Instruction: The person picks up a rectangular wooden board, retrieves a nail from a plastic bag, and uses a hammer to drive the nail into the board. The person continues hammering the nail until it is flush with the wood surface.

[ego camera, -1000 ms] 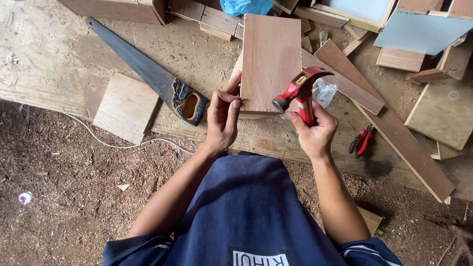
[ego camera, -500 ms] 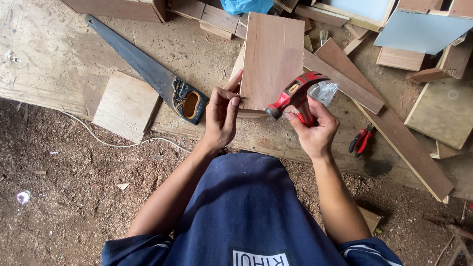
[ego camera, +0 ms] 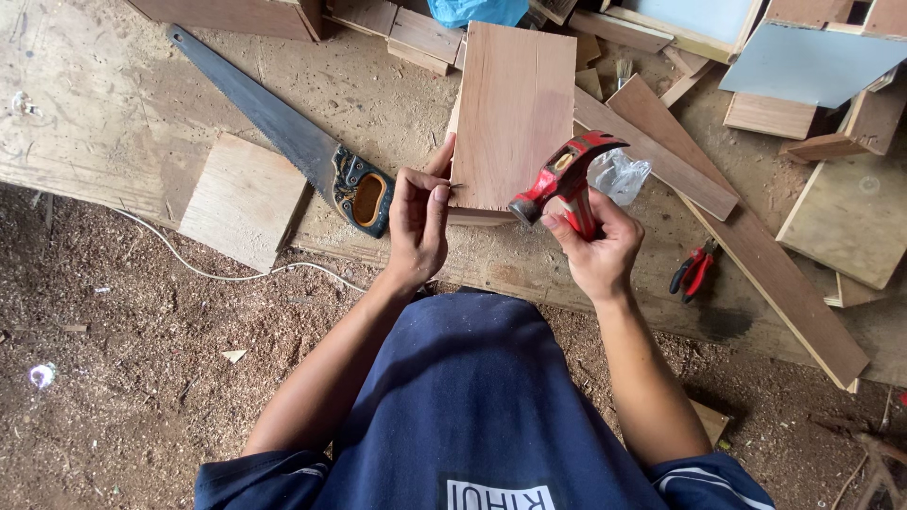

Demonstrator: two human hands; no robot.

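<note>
The left hand [ego camera: 419,222] pinches what seems a small nail against the near-left edge of the wooden board [ego camera: 510,113]. The right hand [ego camera: 595,247] grips a red hammer [ego camera: 564,179], its head just beside the board's near edge.

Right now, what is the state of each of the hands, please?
Left hand: closed, fingertips pinched at the near edge of the wooden board; what it pinches cannot be told.
Right hand: closed, holding the red hammer.

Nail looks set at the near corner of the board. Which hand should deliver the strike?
Right, most likely. The right hand already grips the red hammer, its head poised just above the wooden board. The left hand is pinching something thin at the board's near left corner, so it is busy steadying.
</note>
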